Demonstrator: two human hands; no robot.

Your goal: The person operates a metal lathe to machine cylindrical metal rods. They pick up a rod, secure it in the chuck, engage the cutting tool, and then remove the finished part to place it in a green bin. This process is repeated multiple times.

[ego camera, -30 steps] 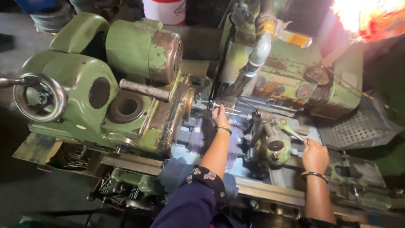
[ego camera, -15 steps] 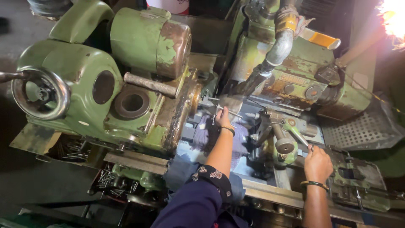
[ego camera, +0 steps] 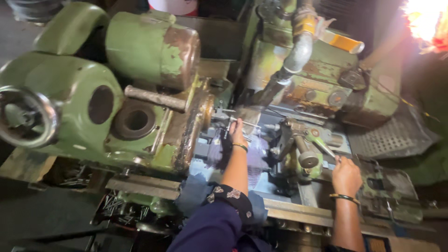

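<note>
Item in hand: your left hand (ego camera: 237, 133) pinches a thin steel rod (ego camera: 242, 122) at the worn green lathe's chuck face (ego camera: 198, 121), your right hand (ego camera: 346, 175) closed on a dark lever (ego camera: 326, 161) beside the carriage, seating likely under way, steadiness needed.

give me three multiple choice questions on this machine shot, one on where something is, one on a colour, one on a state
1. Where is the handwheel?
A. far left of the machine
B. beside the right hand
C. under the pipe

2. What colour is most of the machine body?
A. blue
B. green
C. red

3. What is the right hand doing?
A. hanging free in the air
B. resting on the machine by a lever
C. holding a cup

Answers:
1. A, the wheel sits at the picture's left edge.
2. B, the housings are worn green paint with rust.
3. B, it lies on the machine near the lever, while the left hand reaches in by the spindle.
</note>
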